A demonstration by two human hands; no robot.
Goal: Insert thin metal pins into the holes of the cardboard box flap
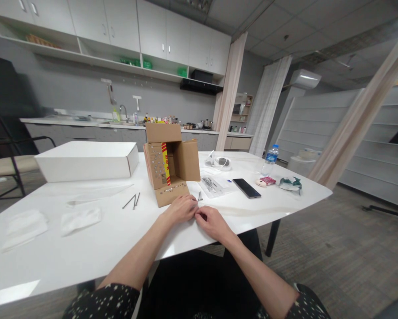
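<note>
White tabletop [95, 235], open cardboard box [171, 162] at centre; just before its front flap, left hand [181, 208] and right hand [213, 222] together, fingers curled, grip contents impossible to tell; small screws [199, 196] beside.

A long grey counter [119, 128] runs along the grey back wall, with a sink tap [122, 110] on it. Above the counter hang white cupboards [135, 26] and an open shelf. Right of the counter, pale curtains [230, 88] hang from the tiled ceiling. Left of the counter stands a black chair [6, 159].
</note>
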